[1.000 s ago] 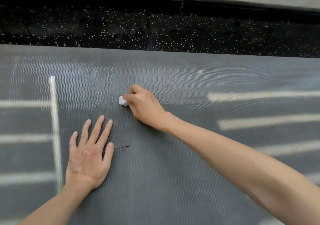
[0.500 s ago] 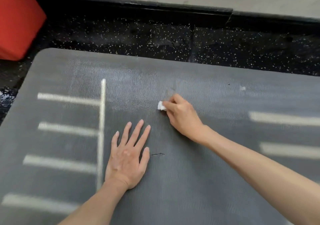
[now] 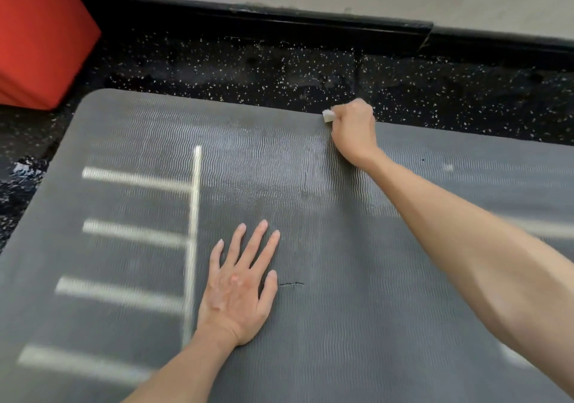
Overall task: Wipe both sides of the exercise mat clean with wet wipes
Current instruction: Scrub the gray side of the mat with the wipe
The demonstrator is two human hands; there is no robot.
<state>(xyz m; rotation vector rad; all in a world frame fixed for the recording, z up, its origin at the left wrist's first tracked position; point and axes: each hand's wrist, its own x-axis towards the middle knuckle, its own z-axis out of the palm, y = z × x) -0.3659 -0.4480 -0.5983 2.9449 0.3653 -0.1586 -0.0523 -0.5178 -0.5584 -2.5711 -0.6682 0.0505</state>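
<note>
The grey exercise mat lies flat on the black speckled floor, the left hand rests on it with fingers straight and spread, and the right hand grips a small white wet wipe at the mat's far edge

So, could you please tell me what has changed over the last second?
The right hand, gripping the wipe, has slid away from the person to the far edge of the mat. The view has also turned, so a red block now shows at the left. The left hand stayed flat on the mat beside the small dark mark.
</note>
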